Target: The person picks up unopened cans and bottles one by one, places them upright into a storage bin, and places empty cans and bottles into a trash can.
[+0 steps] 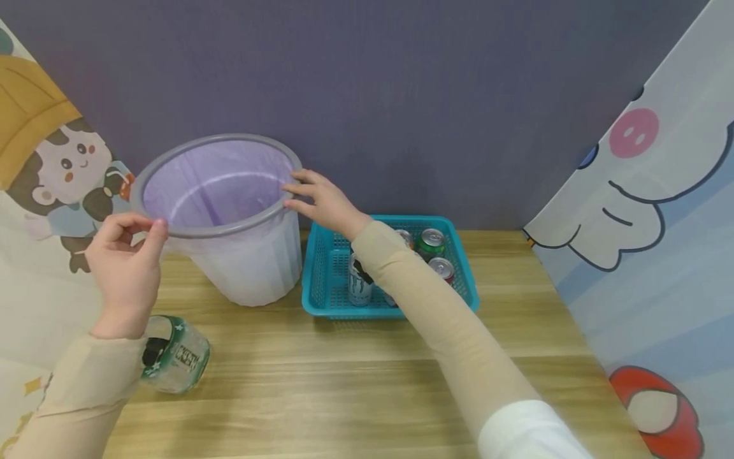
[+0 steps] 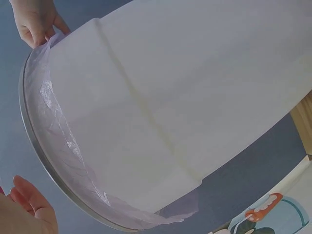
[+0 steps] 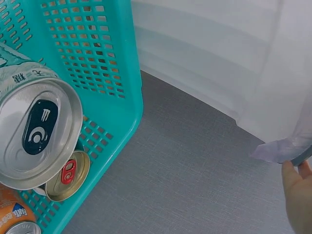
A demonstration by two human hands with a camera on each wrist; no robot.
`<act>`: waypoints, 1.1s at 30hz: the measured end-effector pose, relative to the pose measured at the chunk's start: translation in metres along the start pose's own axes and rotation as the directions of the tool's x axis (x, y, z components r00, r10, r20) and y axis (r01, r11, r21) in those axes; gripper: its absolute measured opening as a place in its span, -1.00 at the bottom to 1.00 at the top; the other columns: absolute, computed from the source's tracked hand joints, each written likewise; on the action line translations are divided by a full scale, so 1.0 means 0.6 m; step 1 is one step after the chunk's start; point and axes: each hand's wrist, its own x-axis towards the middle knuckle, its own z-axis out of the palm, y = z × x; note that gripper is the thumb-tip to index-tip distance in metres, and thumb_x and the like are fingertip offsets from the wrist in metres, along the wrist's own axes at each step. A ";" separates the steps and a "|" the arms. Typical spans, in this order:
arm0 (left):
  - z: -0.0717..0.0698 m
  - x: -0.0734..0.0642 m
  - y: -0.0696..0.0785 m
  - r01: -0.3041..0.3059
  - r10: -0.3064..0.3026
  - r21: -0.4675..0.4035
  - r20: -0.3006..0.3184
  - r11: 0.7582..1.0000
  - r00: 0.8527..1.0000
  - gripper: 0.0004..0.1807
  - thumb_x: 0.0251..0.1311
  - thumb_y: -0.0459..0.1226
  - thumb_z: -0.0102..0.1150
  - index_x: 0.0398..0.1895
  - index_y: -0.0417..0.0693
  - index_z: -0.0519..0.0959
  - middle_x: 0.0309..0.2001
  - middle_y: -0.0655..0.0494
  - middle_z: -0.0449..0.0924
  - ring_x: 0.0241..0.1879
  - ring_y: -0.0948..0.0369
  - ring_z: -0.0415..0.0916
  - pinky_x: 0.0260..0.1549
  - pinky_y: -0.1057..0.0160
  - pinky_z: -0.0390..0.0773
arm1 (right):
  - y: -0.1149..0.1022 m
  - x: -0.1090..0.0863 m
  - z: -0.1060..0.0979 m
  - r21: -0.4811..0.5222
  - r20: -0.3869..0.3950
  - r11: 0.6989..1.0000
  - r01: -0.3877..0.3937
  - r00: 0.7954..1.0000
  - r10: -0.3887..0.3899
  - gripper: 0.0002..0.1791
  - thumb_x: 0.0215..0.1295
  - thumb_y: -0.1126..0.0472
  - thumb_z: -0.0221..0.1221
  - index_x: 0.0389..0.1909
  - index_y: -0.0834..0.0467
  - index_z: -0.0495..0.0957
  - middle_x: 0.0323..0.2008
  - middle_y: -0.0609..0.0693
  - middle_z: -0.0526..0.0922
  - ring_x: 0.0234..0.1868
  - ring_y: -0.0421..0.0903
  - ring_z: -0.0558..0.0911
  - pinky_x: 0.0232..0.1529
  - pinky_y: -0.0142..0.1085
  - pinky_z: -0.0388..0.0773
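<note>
A white trash bin stands on the table, lined with a thin purple bag under a grey rim ring. The bag's edge hangs over the outside in the left wrist view. My left hand is at the front left of the rim. Its thumb and bent fingers lie apart from the ring in the left wrist view, with nothing between them. Across the opening, the fingers of my right hand rest over the right side of the rim. Its fingertips touch the ring and bag in the right wrist view.
A teal basket beside the bin holds several drink cans, among them a green can and a pale can. A clear container with green markings is beside my left sleeve. A dark panel rises behind.
</note>
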 end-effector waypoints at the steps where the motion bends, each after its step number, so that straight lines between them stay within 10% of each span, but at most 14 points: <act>1: 0.000 0.000 -0.001 -0.003 0.003 0.005 0.002 1.000 1.000 -0.82 0.05 -0.54 0.22 -0.54 -0.10 0.58 -0.44 0.15 0.50 -0.43 0.35 0.48 -0.51 0.57 0.43 | 0.000 0.000 0.000 0.001 -0.001 1.000 0.001 1.000 -0.001 -0.48 0.35 -0.06 0.06 0.30 -0.03 0.38 0.43 0.00 0.17 0.46 -0.06 0.11 0.39 -0.25 0.13; 21: -0.014 -0.007 -0.002 0.081 -0.095 0.231 0.051 0.970 0.994 -0.75 0.08 -0.52 0.20 -0.53 0.05 0.60 -0.47 0.28 0.55 -0.43 0.41 0.48 -0.44 0.60 0.43 | 0.004 -0.002 0.002 0.002 -0.012 1.000 0.010 1.000 -0.010 -0.48 0.35 -0.05 0.05 0.30 -0.02 0.38 0.42 0.00 0.18 0.45 -0.06 0.11 0.39 -0.24 0.13; 33: -0.069 -0.015 0.006 0.127 -0.289 0.487 0.273 0.864 0.918 -0.90 0.19 -0.35 0.21 -0.40 0.08 0.58 -0.46 0.54 0.54 -0.37 0.57 0.45 -0.43 0.67 0.36 | 0.006 -0.002 0.002 0.008 -0.014 1.000 0.011 1.000 -0.010 -0.48 0.35 -0.05 0.05 0.30 -0.02 0.38 0.42 0.00 0.17 0.46 -0.07 0.10 0.39 -0.24 0.13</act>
